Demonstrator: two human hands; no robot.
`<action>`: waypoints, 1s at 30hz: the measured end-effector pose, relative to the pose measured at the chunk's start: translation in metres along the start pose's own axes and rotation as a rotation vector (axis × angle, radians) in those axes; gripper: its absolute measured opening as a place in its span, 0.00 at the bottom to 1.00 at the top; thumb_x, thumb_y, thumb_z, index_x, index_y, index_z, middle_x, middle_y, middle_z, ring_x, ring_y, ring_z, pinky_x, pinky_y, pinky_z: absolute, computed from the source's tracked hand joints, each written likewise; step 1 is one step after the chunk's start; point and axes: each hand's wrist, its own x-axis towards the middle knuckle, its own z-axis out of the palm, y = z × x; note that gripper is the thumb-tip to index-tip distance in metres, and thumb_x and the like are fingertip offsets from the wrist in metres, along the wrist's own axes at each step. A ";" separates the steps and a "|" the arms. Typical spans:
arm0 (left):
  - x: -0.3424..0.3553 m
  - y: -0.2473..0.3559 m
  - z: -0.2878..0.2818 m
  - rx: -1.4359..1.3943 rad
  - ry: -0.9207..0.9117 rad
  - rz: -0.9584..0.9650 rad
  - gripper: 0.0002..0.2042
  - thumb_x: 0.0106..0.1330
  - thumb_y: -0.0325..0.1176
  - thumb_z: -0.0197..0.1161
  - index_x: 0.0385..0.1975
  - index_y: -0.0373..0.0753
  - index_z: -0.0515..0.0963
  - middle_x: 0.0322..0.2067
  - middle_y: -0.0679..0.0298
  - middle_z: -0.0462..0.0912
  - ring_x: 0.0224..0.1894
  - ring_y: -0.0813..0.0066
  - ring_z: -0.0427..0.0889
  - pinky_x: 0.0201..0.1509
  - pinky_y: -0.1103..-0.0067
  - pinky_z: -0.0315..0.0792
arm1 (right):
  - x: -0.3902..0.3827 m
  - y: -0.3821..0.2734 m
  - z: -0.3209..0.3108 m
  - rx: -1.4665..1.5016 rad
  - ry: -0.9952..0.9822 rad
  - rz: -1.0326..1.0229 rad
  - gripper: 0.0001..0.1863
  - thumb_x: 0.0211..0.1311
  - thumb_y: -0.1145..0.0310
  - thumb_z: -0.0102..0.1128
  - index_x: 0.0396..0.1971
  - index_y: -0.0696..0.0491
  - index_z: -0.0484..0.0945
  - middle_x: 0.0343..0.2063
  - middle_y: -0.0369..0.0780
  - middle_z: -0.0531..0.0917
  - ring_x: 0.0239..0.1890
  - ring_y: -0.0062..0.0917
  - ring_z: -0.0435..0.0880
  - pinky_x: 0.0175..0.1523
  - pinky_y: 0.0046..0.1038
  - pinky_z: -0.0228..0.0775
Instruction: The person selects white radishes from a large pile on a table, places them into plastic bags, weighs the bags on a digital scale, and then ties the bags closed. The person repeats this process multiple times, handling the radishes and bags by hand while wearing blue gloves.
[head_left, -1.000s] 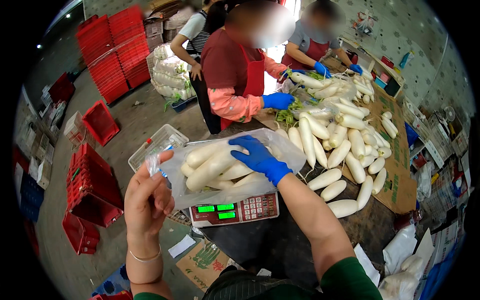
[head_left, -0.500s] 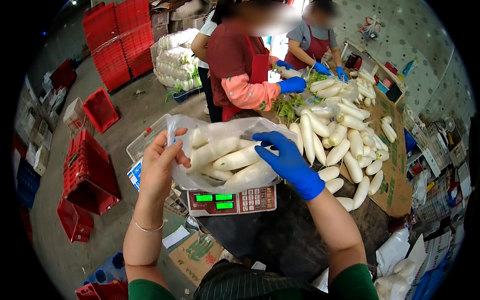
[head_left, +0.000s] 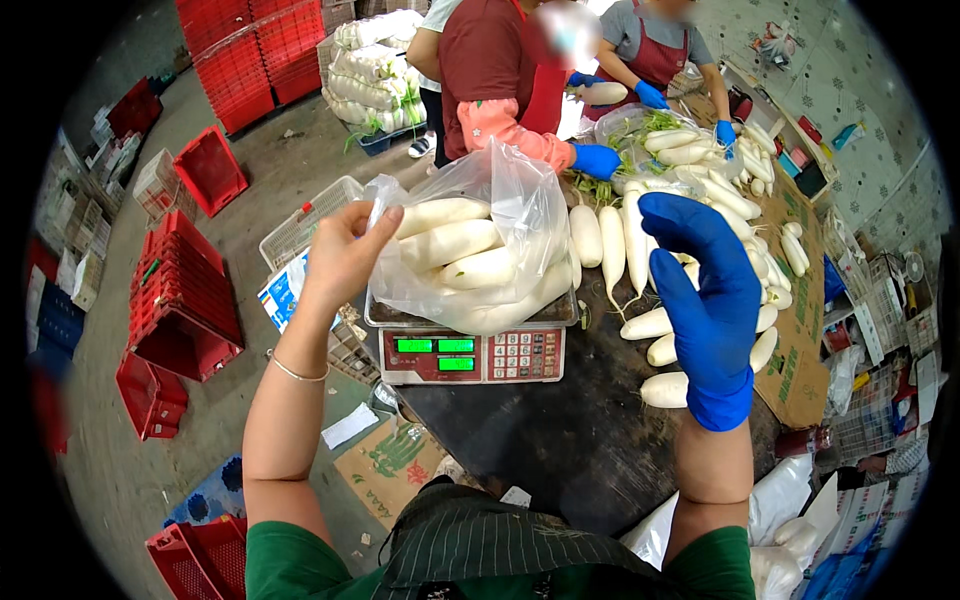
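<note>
A clear plastic bag [head_left: 528, 205] full of white radishes [head_left: 450, 243] rests on a red digital scale [head_left: 472, 357] with green lit displays. My bare left hand [head_left: 348, 252] pinches the bag's left rim between thumb and fingers. My right hand [head_left: 712, 300], in a blue glove, is raised to the right of the scale. Its thumb and fingers are apart in a curve, with nothing between them. Behind and beside this hand lie loose white radishes [head_left: 612, 250] on the dark table [head_left: 500, 440]; the glove hides some of them.
Across the table, one person [head_left: 510, 85] in blue gloves holds a radish, and another [head_left: 655, 50] reaches into the pile. Flattened cardboard [head_left: 800, 350] covers the table's right side. Red crates [head_left: 185, 300] stand on the left floor. A white basket [head_left: 300, 225] sits behind the scale.
My right hand has let go of the bag and moved right, away from it. The bag's right side now stands up loosely. My left hand keeps its hold on the rim.
</note>
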 end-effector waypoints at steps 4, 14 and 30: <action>0.000 0.009 -0.022 0.150 0.318 0.273 0.17 0.58 0.41 0.62 0.34 0.29 0.77 0.23 0.61 0.79 0.28 0.79 0.75 0.35 0.81 0.70 | -0.001 -0.008 -0.004 -0.122 0.047 -0.121 0.19 0.47 0.81 0.57 0.43 0.58 0.74 0.42 0.40 0.77 0.46 0.27 0.74 0.53 0.27 0.63; -0.021 0.044 -0.046 0.055 0.386 0.355 0.13 0.57 0.33 0.61 0.36 0.29 0.76 0.28 0.61 0.79 0.33 0.78 0.76 0.42 0.81 0.69 | 0.007 -0.010 0.024 -0.183 -0.059 -0.230 0.19 0.45 0.79 0.60 0.42 0.58 0.74 0.41 0.44 0.76 0.46 0.32 0.75 0.52 0.29 0.64; 0.011 -0.027 -0.002 -0.298 0.095 0.055 0.10 0.64 0.34 0.55 0.35 0.32 0.76 0.24 0.67 0.74 0.18 0.86 0.69 0.21 0.87 0.63 | 0.025 0.186 0.202 -0.675 -0.459 -0.313 0.32 0.36 0.57 0.66 0.46 0.50 0.69 0.45 0.44 0.72 0.50 0.37 0.68 0.56 0.39 0.57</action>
